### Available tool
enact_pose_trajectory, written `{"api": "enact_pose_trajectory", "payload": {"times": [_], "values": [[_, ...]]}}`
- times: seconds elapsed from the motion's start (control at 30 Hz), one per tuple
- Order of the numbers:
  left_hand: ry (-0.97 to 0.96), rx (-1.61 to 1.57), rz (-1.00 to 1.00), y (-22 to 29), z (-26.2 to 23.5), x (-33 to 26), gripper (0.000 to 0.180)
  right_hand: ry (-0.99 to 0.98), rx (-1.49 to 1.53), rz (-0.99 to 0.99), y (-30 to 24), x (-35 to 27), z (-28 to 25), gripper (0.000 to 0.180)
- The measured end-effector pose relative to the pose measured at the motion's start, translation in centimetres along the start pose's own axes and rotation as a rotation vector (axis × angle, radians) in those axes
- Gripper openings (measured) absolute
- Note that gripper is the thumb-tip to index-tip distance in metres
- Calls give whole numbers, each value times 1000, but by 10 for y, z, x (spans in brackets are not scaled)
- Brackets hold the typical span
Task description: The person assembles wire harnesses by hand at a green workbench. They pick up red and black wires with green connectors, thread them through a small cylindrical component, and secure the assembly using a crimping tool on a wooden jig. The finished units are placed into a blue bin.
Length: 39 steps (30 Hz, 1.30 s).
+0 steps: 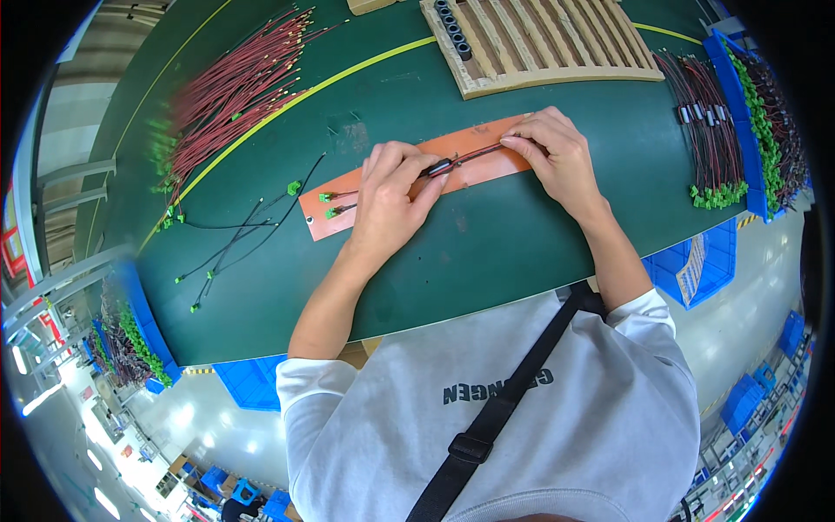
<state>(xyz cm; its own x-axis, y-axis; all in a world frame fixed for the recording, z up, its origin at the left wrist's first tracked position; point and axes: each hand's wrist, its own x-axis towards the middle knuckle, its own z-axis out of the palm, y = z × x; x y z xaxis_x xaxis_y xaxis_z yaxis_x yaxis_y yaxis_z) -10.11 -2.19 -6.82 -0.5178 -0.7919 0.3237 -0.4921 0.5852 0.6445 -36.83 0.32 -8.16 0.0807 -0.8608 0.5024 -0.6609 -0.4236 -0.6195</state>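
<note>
My left hand [391, 193] is closed, its thumb and fingers pinching a small black cylinder [442, 167] that sits around a red and black wire pair. From the cylinder the wires [481, 153] run on to my right hand [557, 157], which pinches them near their far end. On the other side of my left hand, two green connectors [333, 211] on short wires stick out. Beneath both hands lies a long orange board [323, 228] on the green table [435, 278]. The wire stretch under my left palm is hidden.
At far left lies a heap of red wires [252, 96]; loose black wires [235, 235] lie nearer. A slotted wooden tray [487, 87] with black cylinders stands at the back. Wires with cylinders and green connectors [718, 195] lie right, beside a blue bin [755, 187].
</note>
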Motion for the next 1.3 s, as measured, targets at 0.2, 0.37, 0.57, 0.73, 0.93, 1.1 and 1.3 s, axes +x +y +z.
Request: {"api": "enact_pose_trajectory", "payload": {"times": [0.2, 0.37, 0.57, 0.73, 0.93, 1.1, 1.3], "values": [[10, 25, -50, -5, -10, -7, 32, -10, -76, 23, -3, -3, 1, 10], [-19, 11, -90, 3, -8, -1, 31, -35, -38, 55, -5, -3, 3, 9], [-5, -24, -64, -7, -2, -3, 26, -30, -30, 32, -7, -3, 8, 10], [13, -72, -79, -7, -5, -4, 24, -46, -12, 38, -11, -4, 13, 9], [8, -79, -91, -8, -5, -4, 23, -20, -81, 67, -10, -1, 11, 15], [-4, -90, -110, -5, -7, -1, 23, -18, -135, 69, -11, 1, 10, 22], [-1, -76, -81, -5, -7, 0, 23, -23, -56, 161, -1, -4, 12, 24]]}}
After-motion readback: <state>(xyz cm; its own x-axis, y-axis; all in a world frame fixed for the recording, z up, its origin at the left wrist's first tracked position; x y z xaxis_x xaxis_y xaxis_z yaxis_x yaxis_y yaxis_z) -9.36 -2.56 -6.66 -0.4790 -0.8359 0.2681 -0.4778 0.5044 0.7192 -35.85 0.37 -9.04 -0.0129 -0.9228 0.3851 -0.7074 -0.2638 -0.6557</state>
